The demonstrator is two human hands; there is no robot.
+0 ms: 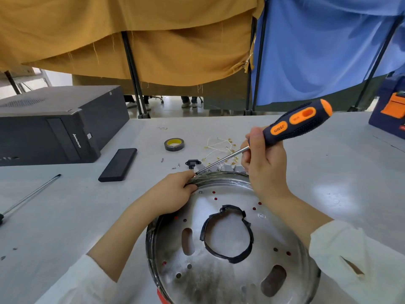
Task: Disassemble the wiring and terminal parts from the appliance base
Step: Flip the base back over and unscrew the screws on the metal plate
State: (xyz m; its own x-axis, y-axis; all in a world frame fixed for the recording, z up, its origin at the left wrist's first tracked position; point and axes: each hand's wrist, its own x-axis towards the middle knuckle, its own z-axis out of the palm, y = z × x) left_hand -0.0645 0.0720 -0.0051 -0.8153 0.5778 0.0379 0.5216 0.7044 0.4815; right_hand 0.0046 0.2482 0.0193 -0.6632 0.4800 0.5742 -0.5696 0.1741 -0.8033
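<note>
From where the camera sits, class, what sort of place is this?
Probably a workshop bench: a screwdriver works at a metal appliance base, beside removed wires, a tape roll and a toolbox.

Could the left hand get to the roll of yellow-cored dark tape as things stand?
Probably yes, but not freely: the left hand grips the round metal base's rim and must let go first. The bare grey table up to the roll of yellow-cored dark tape looks unobstructed.

Single view only. Head-worn wide-angle camera, looking forward and down over the pale grey worktable. Close to the round shiny metal appliance base, cropped at bottom edge. Hanging mustard-yellow cloth fills the far background.
</note>
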